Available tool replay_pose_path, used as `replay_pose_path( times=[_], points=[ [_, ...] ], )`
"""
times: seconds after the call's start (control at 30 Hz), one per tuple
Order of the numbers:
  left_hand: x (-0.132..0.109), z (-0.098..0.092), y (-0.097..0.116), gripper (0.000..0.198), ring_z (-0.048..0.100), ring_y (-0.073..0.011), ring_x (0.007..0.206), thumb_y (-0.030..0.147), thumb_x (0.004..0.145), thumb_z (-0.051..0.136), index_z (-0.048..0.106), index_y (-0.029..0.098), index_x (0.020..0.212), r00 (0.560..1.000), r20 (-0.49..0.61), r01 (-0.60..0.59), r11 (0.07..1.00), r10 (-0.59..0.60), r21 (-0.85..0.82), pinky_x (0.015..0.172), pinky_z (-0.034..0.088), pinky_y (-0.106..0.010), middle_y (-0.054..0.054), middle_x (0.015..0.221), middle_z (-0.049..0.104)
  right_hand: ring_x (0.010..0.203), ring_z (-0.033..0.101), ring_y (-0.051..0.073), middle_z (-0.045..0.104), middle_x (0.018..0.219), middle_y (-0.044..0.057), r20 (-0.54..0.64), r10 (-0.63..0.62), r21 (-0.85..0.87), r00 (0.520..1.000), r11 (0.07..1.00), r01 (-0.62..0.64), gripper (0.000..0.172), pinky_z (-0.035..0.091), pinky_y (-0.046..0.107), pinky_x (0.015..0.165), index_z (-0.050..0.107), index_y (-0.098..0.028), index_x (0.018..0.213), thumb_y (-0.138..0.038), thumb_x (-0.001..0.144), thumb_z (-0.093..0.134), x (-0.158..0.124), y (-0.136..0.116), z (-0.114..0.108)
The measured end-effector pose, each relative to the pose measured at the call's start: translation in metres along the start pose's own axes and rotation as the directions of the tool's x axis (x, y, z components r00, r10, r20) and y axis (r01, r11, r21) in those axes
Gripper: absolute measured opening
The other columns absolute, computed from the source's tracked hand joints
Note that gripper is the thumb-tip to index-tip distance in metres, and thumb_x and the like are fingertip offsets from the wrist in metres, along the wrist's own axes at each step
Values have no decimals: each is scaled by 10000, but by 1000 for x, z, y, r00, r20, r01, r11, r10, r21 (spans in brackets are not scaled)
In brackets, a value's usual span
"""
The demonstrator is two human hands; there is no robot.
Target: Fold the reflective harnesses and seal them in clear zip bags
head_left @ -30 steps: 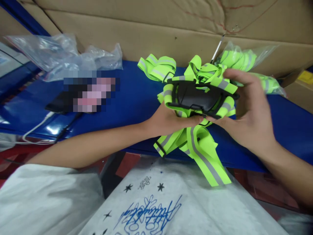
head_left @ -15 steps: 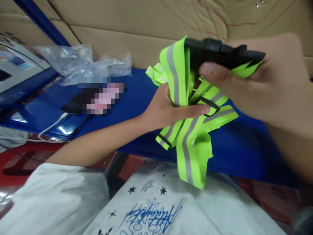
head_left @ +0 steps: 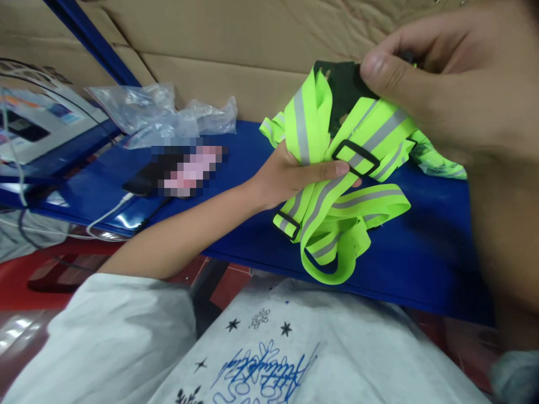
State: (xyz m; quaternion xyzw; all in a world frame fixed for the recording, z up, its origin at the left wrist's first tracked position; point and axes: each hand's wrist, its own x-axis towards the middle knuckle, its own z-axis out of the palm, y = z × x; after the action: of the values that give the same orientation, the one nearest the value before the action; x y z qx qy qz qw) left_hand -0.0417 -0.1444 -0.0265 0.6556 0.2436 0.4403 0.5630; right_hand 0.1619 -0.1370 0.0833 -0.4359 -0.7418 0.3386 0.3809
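Note:
A bundle of neon yellow-green reflective straps with a grey stripe runs through my left hand, whose thumb presses on the webbing. Beside that thumb sits a black slider; a second slider is lower left. Loose loops of strap hang below. My right hand is closed at the bundle's upper end, its thumb against a dark flat piece with small lighter spots. Whatever else its fingers hold is partly hidden, and the hand is somewhat blurred.
More yellow-green strap in clear plastic lies on the blue tabletop at the right. Crumpled clear bags and a blurred-out dark and pink object with a white cable are to the left. Cardboard stands behind.
My right hand has moved up and turned, and the black buckle seen under its thumb is now mostly hidden. A dark flat piece shows there. The lower strap loop has risen and curled.

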Motion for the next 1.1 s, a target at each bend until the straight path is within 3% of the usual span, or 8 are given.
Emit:
replay_pose_path(
  times=[0.13,0.23,0.4,0.57,0.67,0.8,0.97,1.1],
  points=[
    [-2,2,4,424,818,-306,1009,486,829,907,739,189,1080,1000,-25,-11,999,10,-38,855,712,-410,-41,1028,811,609,446,74,583,802,-15,-56,50,-152,997,987,-58,214,281,222,470,768,-256,1200,-292,1015,668,11,13,9],
    [-1,0,-2,429,800,-302,1068,468,806,924,737,185,1069,999,-45,-25,1000,25,-8,910,694,-413,-37,1031,806,695,535,97,658,869,3,12,-79,-362,997,929,78,248,368,253,619,749,-208,1226,-229,998,655,12,17,15],
    [5,-6,-9,398,791,-292,1062,459,801,923,744,175,1016,999,-16,-49,997,50,56,919,669,-391,-49,1002,799,1061,663,284,726,1133,116,341,-136,-645,930,686,337,582,468,389,901,737,-193,1210,-659,1079,414,3,14,24],
    [1,-3,-3,354,787,-305,1075,447,799,916,757,169,949,997,78,-8,998,3,69,913,657,-418,-30,941,785,1011,691,245,730,1184,75,415,4,-523,910,819,235,798,537,347,860,628,-220,1393,-870,960,463,9,32,29],
    [-1,-1,-5,327,777,-320,1125,432,831,884,765,168,984,997,65,45,999,-46,7,943,651,-453,-18,968,775,1021,688,231,720,1172,54,328,4,-553,945,812,188,817,546,328,888,629,-223,1331,-902,879,575,9,35,30],
    [0,-1,-9,260,771,-283,1138,364,835,876,788,169,983,999,3,34,999,-34,-41,1016,629,-428,6,993,779,1367,561,435,634,1360,146,67,-182,-711,981,681,175,849,447,536,1173,598,-190,1316,-849,799,738,-2,20,33],
    [-4,0,0,335,804,-225,974,280,809,918,783,156,1090,967,242,127,978,-85,-162,991,645,-405,-30,1055,800,1049,690,294,646,890,59,218,62,-573,974,816,77,537,600,364,818,648,-269,958,-793,857,709,-2,14,35],
    [-6,2,2,383,797,-277,985,376,760,957,777,167,1026,928,350,185,973,-127,-138,940,656,-449,-45,954,802,706,624,175,462,629,0,332,139,-540,933,839,67,634,549,303,662,678,-255,843,-845,964,481,2,19,32]
  ],
)
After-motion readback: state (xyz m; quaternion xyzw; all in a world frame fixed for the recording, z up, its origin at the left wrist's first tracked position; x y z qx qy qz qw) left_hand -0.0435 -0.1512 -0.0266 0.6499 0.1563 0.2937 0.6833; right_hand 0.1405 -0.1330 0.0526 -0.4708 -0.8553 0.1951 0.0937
